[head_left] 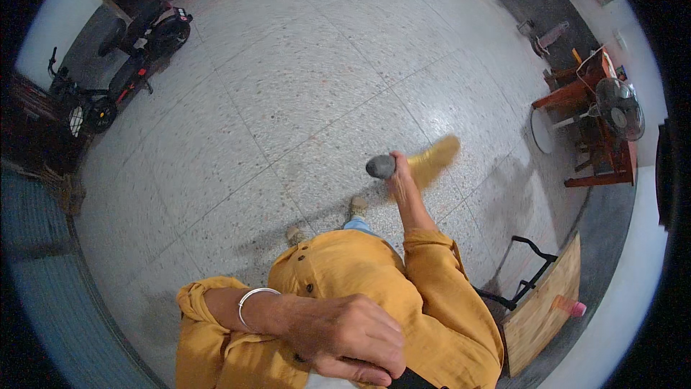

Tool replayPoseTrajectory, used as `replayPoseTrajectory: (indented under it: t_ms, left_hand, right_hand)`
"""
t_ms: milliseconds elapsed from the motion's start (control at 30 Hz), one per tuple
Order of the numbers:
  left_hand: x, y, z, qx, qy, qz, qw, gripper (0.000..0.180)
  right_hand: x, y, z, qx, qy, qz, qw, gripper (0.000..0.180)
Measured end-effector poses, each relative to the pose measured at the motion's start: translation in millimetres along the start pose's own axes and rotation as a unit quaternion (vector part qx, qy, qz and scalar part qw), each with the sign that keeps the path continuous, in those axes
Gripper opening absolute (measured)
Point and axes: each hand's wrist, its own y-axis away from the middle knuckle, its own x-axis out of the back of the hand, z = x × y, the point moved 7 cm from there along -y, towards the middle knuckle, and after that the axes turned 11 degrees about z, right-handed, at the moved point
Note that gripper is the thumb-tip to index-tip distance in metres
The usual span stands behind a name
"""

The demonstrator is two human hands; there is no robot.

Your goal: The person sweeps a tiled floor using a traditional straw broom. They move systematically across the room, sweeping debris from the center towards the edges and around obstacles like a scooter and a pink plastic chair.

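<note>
The broom handle's grey rounded end (380, 166) sits just right of the picture's centre, and the right hand (398, 175) grips the shaft just below it, fingers wrapped around. From that hand the broom runs toward two o'clock, ending in a blurred yellow brush head (435, 159) low over the speckled grey tiled floor (288, 87). The right forearm reaches up from a rolled mustard-yellow sleeve (432, 259) at about five o'clock of the centre.

The left hand (353, 338) lies at six o'clock, close to the lower edge, clenched into a fist against the mustard shirt (345, 267); something dark shows just beneath it, but whether the hand holds it cannot be told. A silver bangle (253, 295) circles the left wrist. Two feet in light shoes (358, 205) stand on the floor just below the broom hand.

Farther out, at four o'clock, a wooden board (543, 310) lies beside a black metal frame (529, 274), with a small pink object (570, 306) on the board's edge. At three o'clock a standing fan (619, 108) is near reddish wooden furniture (601, 151). At ten o'clock a black electric scooter (122, 72) with red trim is parked near the wall
</note>
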Motion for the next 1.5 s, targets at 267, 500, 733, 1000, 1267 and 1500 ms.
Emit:
replayPoseTrajectory:
  t_ms: [267, 500, 733, 1000, 1267, 1500]
  left_hand:
    - [5.0, -14.3, -9.8, -0.003, 0.001, 0.001, 1.000, 0.018]
    - [13.9, -26.7, -11.4, -0.002, -0.009, -0.009, 1.000, 0.018]
    - [19.5, -44.0, -20.4, 0.007, -0.019, 0.014, 1.000, 0.016]
    - [18.3, -68.3, -45.8, 0.011, -0.015, 0.042, 0.999, 0.017]
    - [16.1, -80.7, -51.1, -0.002, -0.004, 0.063, 0.998, 0.015]
    - [29.5, -71.2, -36.1, 0.005, -0.027, 0.081, 0.996, 0.012]
  right_hand:
    - [-1.8, 81.7, -101.1, 0.048, 0.023, -0.086, 0.995, 0.029]
    - [132.6, 57.8, -125.5, 0.234, 0.140, 0.176, 0.946, 0.015]
    - [229.5, -71.7, -126.0, 0.048, 0.142, 0.184, 0.972, 0.020]
    - [85.8, -43.2, -75.1, 0.011, 0.194, 0.100, 0.976, 0.015]
    - [-23.9, 37.2, -85.4, 0.115, 0.217, -0.074, 0.967, 0.017]
    - [-113.7, 172.9, -32.5, -0.008, 0.281, -0.240, 0.929, 0.031]
